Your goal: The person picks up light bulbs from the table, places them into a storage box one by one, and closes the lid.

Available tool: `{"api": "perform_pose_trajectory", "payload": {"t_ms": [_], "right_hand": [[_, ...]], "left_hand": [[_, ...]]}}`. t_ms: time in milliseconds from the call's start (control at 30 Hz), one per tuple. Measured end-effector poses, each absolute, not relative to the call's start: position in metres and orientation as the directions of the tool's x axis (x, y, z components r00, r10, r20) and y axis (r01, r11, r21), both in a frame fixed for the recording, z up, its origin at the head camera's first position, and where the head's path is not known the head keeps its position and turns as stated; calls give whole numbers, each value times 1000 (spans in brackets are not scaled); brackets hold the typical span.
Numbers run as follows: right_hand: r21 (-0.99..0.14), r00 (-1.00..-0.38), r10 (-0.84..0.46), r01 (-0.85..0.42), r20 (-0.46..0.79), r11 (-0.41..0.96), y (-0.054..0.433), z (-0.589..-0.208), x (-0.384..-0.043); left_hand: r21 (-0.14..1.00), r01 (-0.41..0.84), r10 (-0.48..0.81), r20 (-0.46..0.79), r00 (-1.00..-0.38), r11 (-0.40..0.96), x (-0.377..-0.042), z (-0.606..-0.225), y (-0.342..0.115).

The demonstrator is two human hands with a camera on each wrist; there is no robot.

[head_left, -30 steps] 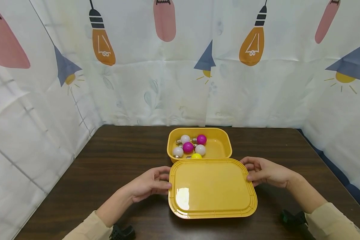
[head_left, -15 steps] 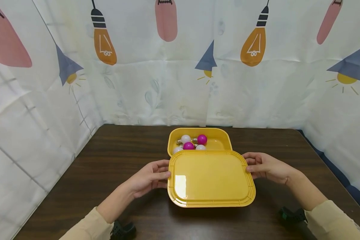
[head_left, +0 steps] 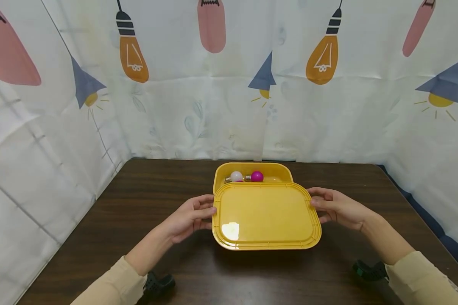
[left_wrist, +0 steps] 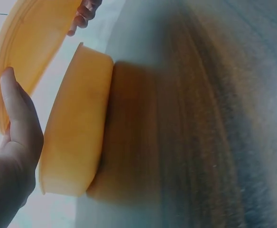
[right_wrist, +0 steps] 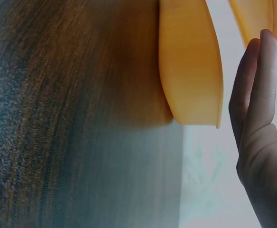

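Note:
A yellow plastic lid point(head_left: 267, 216) is held level-ish between both hands, tilted toward the head camera. My left hand point(head_left: 191, 218) pinches its left edge, thumb on top and fingers beneath. On the opposite edge my right hand point(head_left: 337, 208) grips it the same way. Behind and below the lid stands a yellow box point(head_left: 278, 173), its front part covered in the head view. Inside show a white bulb point(head_left: 236, 176) and a magenta bulb point(head_left: 257, 176); other bulbs are hidden. Both wrist views show a gap between the raised lid point(left_wrist: 39, 42) and the box wall point(right_wrist: 190, 66).
The box sits near the far edge of a dark wooden table point(head_left: 156, 182). A white curtain point(head_left: 221, 118) printed with lamps and bulbs hangs behind and at both sides. Dark wrist devices sit below each sleeve, one being the left device point(head_left: 159, 284).
Both hands have carried the lid forward, away from the person and over the box. It now covers more of the bulbs in the head view, including the yellow one.

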State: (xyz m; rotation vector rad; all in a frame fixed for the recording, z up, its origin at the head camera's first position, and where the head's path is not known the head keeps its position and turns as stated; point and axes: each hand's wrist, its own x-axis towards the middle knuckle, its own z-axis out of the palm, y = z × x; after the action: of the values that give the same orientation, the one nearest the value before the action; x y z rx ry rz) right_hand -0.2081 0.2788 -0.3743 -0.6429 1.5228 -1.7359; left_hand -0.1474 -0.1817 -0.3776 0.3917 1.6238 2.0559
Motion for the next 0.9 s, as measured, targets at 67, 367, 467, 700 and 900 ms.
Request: {"api": "perform_pose_trajectory", "payload": {"t_ms": [67, 367, 467, 700, 900], "right_hand": [[-979, -597, -798, 197, -84, -44, 279, -374, -208], [-977, -551, -834, 188, -19, -101, 278, -373, -212], [-981, -569, -822, 173, -23, -92, 278, -372, -214], [-985, -606, -795, 155, -32, -79, 277, -368, -217], [-988, -641, -767, 138, -40, -63, 276, -366, -217]], "left_hand": [[965, -197, 532, -77, -843, -172, -149, -376, -182], [965, -194, 499, -83, -863, -175, -156, -373, -183], [965, -192, 477, -86, -875, -180, -157, -371, -182], [963, -189, 456, -84, -886, -190, -161, -366, -182], [965, -192, 451, -93, -888, -180, -163, -363, -182]]}}
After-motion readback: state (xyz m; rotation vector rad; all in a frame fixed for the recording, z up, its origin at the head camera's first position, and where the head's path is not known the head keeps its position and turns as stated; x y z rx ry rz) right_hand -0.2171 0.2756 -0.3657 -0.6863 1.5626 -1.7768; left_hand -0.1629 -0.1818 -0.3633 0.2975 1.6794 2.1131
